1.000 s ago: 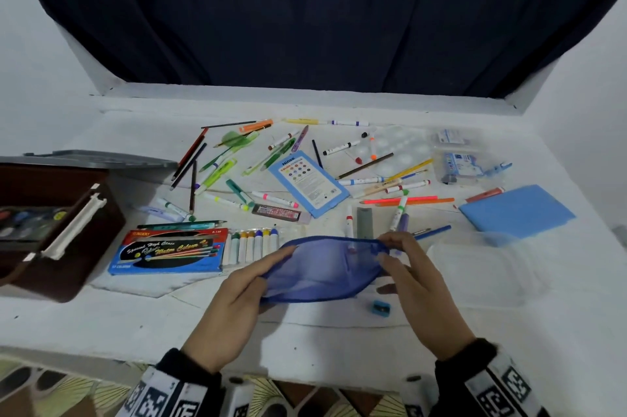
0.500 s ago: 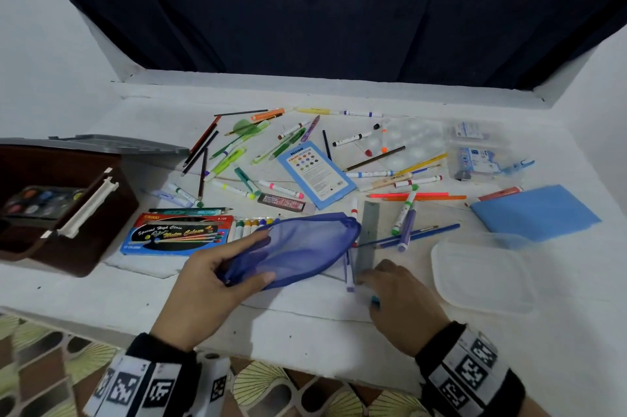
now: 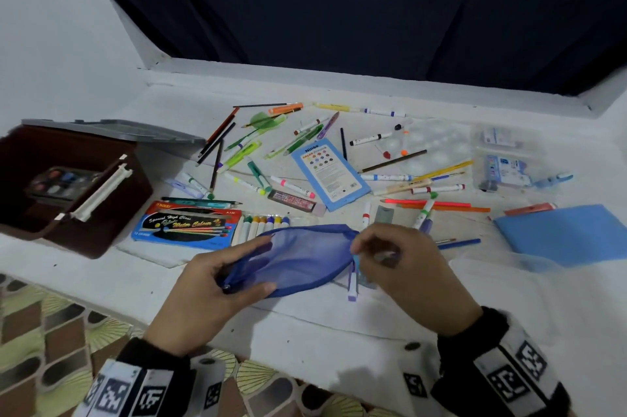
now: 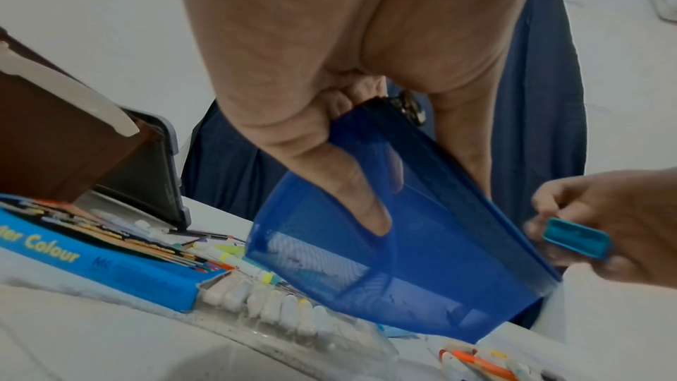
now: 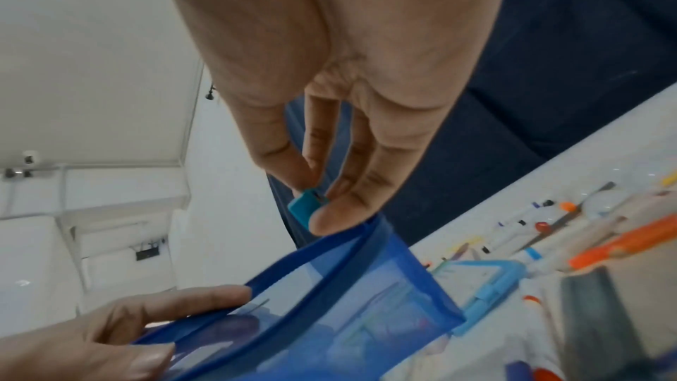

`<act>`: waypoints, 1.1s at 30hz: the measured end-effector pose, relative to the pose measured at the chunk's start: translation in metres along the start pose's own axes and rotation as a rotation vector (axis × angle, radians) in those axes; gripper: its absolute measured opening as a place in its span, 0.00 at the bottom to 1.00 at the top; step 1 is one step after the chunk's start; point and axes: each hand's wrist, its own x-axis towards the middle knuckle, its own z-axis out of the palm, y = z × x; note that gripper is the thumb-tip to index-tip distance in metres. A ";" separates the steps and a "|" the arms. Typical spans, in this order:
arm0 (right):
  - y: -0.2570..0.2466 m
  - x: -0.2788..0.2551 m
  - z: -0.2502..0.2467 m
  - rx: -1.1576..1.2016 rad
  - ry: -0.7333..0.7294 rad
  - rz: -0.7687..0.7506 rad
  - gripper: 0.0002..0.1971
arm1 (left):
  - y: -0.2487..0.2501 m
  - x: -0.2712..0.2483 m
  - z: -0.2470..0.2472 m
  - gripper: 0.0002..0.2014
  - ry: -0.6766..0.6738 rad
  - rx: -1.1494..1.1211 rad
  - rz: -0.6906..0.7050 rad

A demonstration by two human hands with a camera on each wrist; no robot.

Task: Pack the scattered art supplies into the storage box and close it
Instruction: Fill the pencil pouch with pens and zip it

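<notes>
The paint box (image 3: 185, 225) reads "Water Colour"; right of it, the blue card (image 3: 330, 172) reads "Ninso" and "COLOR".

A white worktop (image 3: 305, 325) strewn with art supplies. At the left edge sits an open brown storage box (image 3: 68, 213), its grey lid (image 3: 112, 130) behind it. Beside it lies a blue watercolour box (image 3: 185, 225) with a row of paint tubes (image 3: 263, 226). Markers and pencils (image 3: 258, 158) scatter across the middle around a light blue card (image 3: 330, 172). A blue sheet (image 3: 566, 233) lies at right
</notes>
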 end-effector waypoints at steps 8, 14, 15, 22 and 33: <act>-0.014 0.031 0.030 0.191 0.017 -0.095 0.11 | 0.002 0.016 -0.012 0.31 0.002 -0.152 -0.022; -0.024 0.056 0.049 0.339 0.151 -0.071 0.13 | -0.014 0.045 -0.043 0.30 -0.004 -0.169 0.007; -0.026 0.063 0.051 0.352 0.229 -0.070 0.12 | -0.019 0.050 -0.052 0.30 -0.011 -0.175 0.005; -0.007 0.122 0.077 -0.079 0.368 -0.002 0.09 | -0.048 0.075 -0.108 0.27 -0.055 -0.129 0.046; 0.022 0.178 0.110 -0.736 -0.112 0.215 0.15 | -0.064 0.099 -0.147 0.20 -0.129 -0.171 0.008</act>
